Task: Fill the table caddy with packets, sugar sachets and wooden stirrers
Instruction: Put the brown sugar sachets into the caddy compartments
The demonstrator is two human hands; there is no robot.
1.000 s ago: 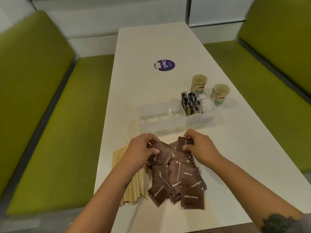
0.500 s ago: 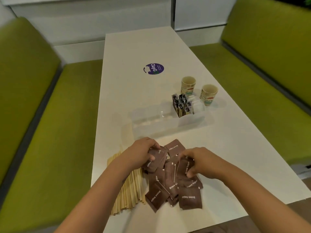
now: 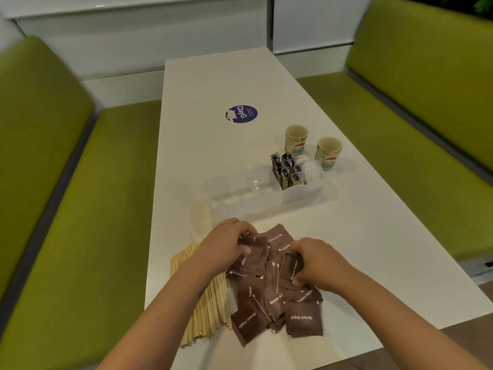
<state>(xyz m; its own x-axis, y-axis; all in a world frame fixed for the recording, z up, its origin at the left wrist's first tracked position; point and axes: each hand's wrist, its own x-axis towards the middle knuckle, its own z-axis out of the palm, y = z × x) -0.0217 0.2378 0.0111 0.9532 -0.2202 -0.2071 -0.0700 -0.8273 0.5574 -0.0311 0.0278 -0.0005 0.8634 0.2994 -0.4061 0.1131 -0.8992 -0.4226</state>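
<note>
Wooden stirrers (image 3: 205,303) partly hidden under left forearm (image 3: 170,297)

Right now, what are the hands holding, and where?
Both the left hand and right hand pinch brown sugar sachets by their top edges.

one head-worn view looks forward and down along the white tabletop (image 3: 373,236) from its near end, close above both forearms; the near edge sits low in frame, the far end runs toward the wall, green benches (image 3: 80,236) flank left and right
</note>
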